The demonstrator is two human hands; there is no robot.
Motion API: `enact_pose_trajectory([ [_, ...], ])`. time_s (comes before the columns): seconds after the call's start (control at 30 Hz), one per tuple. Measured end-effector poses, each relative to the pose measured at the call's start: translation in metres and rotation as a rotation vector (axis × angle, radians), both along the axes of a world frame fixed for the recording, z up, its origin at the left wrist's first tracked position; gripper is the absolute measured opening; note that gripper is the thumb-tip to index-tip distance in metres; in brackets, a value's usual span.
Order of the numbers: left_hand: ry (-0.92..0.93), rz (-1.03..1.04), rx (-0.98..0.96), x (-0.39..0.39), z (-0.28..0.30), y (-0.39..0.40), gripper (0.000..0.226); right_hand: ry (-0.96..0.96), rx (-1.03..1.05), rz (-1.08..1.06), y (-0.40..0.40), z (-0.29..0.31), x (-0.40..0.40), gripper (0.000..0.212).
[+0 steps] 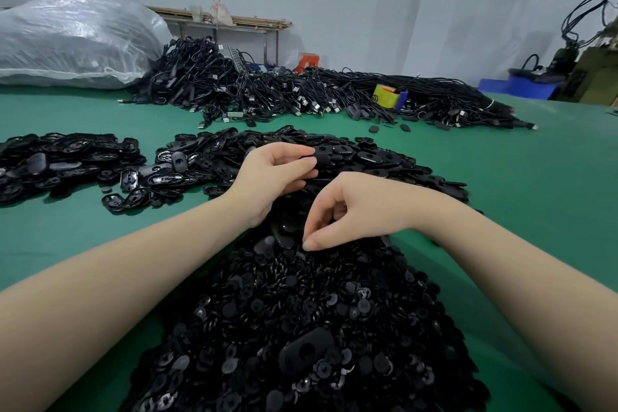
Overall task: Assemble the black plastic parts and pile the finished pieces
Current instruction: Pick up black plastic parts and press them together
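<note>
Both hands work over the black parts: my left hand [279,174] pinches an oval black piece [321,157] between thumb and fingers, while my right hand [344,211] pinches thumb to fingertip just above the near heap of small round parts [301,328]; whether it holds one I cannot tell. Oval shells [368,157] lie beyond, another pile [67,160] left. Bare green table [535,194] opens right. Cables [301,90] behind; no readable writing.

small parts pile [301,328] nearest, cables [301,94] behind, bag [73,40] far-left
</note>
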State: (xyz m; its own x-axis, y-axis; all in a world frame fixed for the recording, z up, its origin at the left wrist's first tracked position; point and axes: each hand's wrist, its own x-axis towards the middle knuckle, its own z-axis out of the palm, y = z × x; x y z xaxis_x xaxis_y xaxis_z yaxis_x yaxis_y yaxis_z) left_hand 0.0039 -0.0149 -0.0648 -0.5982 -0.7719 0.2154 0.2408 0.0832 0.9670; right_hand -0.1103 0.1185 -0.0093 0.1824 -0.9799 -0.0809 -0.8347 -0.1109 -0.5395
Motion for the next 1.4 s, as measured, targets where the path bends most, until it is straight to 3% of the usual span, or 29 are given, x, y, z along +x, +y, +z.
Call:
enact_pose_trajectory([
  [0.37,-0.048,-0.002,-0.028,-0.001,0.000,-0.001,0.013,0.226,0.004,-0.031,0.005,0.007,0.013,0.032],
  [0.53,-0.043,-0.001,-0.021,-0.002,-0.001,-0.002,0.014,0.255,-0.085,0.025,0.004,0.004,0.020,0.011],
  [0.67,-0.033,-0.001,-0.009,-0.002,-0.002,-0.003,0.016,0.235,-0.118,0.057,0.003,0.003,0.021,0.007],
  [1.0,0.002,-0.003,0.031,-0.003,0.001,-0.001,0.018,-0.319,-0.282,-0.164,-0.005,-0.002,-0.003,0.011],
  [1.1,-0.016,-0.008,0.024,-0.003,0.000,-0.003,0.017,-0.498,-0.531,-0.425,-0.013,-0.022,-0.017,0.012],
  [1.2,-0.023,-0.016,0.022,-0.003,-0.001,-0.004,0.017,-0.457,-0.776,-0.675,-0.014,-0.048,-0.025,0.011],
  [1.4,-0.028,-0.043,0.013,-0.002,-0.002,-0.003,0.023,-0.434,-0.757,-0.651,-0.017,-0.057,-0.029,0.009],
])
